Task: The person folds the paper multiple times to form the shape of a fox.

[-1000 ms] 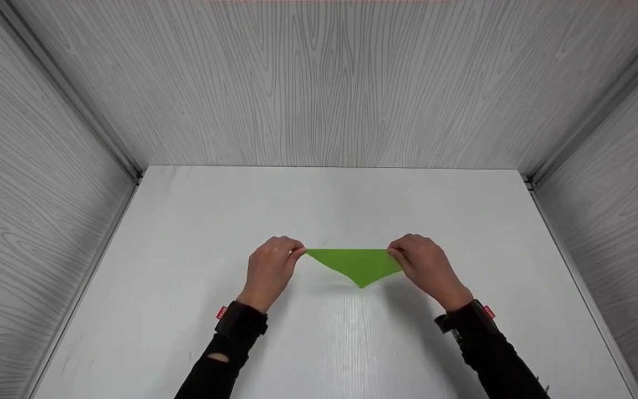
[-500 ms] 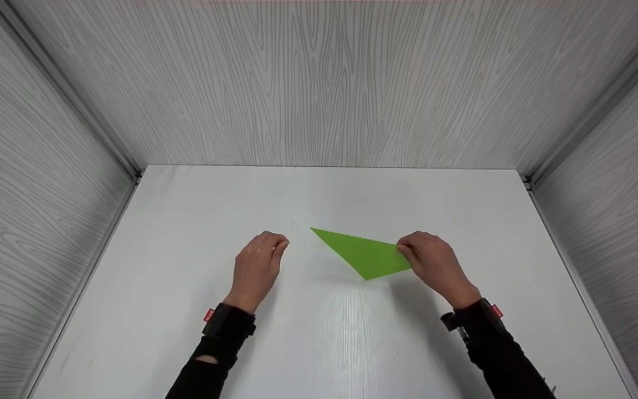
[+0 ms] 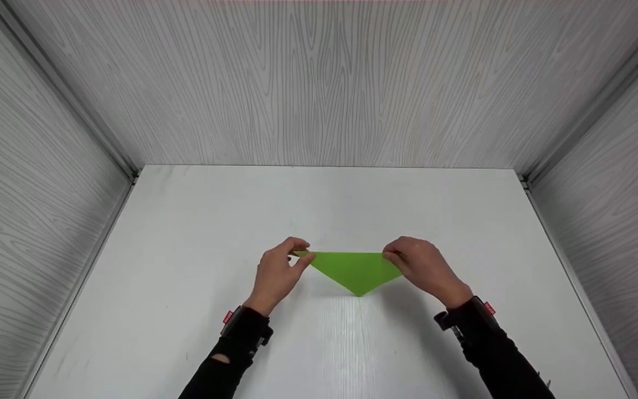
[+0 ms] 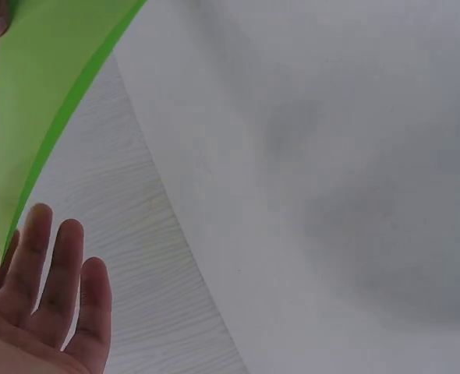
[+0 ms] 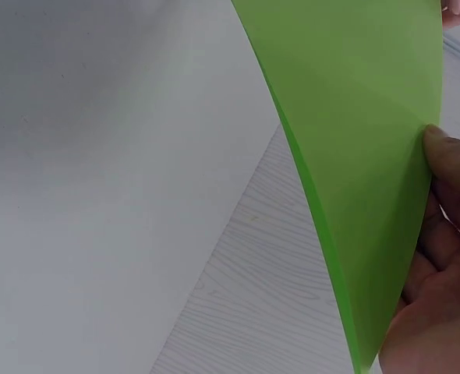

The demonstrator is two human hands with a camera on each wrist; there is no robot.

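Observation:
A green sheet of paper (image 3: 355, 269), folded into a triangle, is held up over the white table with its long edge level and a point hanging down. My right hand (image 3: 427, 269) pinches it near its right end; in the right wrist view the thumb (image 5: 448, 156) lies on its face, fingers behind. At the other end is my left hand (image 3: 277, 274), thumb and forefinger apart around the narrow tip. In the left wrist view the left fingers (image 4: 58, 280) are nearly straight behind the paper tip (image 4: 8, 226); most of the thumb is out of frame.
The white tabletop (image 3: 214, 205) lies below both hands and carries their shadows. Grey wood-grain panels stand at the back (image 3: 324, 83), on the left (image 3: 31, 221) and on the right (image 3: 618, 194). A black band sits on each wrist.
Half a second ago the left hand was off the paper, to its left. It has come back to the left tip with fingers spread. The right hand keeps its pinch, and the long edge is level again.

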